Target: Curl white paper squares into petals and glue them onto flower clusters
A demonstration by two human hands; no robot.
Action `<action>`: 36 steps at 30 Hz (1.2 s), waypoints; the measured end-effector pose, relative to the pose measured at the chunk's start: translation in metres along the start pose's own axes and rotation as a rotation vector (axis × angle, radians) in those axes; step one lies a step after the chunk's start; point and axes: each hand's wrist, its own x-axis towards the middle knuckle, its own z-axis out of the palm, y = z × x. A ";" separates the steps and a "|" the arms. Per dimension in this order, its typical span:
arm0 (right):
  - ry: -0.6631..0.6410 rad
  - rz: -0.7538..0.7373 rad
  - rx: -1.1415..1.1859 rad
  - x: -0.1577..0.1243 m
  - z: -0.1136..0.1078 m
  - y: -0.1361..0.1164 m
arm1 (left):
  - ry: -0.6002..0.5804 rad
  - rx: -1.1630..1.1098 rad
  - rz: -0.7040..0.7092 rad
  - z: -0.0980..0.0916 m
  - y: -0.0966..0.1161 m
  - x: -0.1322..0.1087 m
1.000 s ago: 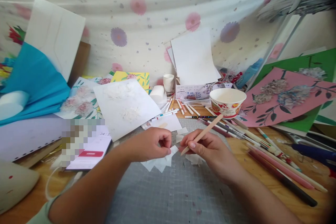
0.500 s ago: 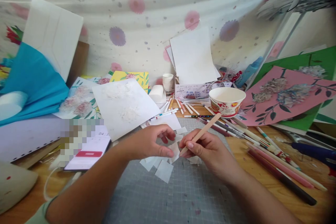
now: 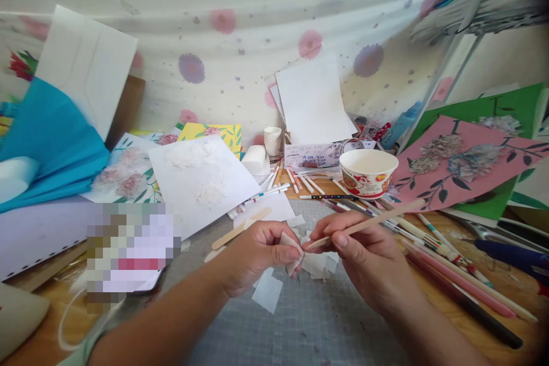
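Between the thumb and fingers of my left hand (image 3: 261, 254) is a small piece of white paper (image 3: 292, 245), bent upward. My right hand (image 3: 355, 249) grips a flat wooden stick (image 3: 373, 222); its near end touches or nearly touches the paper, and its other end points up to the right. Below the hands, thin white paper squares (image 3: 268, 291) lie on the grey cutting mat (image 3: 257, 337). A second wooden stick (image 3: 234, 235) rests just behind my left wrist.
A white sheet with raised paper bits (image 3: 206, 183) lies at the back left. A paper bowl (image 3: 369, 174) stands behind my right hand. Markers (image 3: 467, 286) and a blue-handled tool (image 3: 510, 253) lie at the right. Pink flower artwork (image 3: 463, 166) leans there.
My left hand has closed on a paper piece. The stick in my right hand has tilted down toward the right. The second stick now shows behind my left wrist, and the view has shifted slightly.
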 end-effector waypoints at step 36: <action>-0.085 -0.215 -0.357 -0.004 0.006 -0.010 | 0.073 -0.252 0.020 0.010 -0.008 0.000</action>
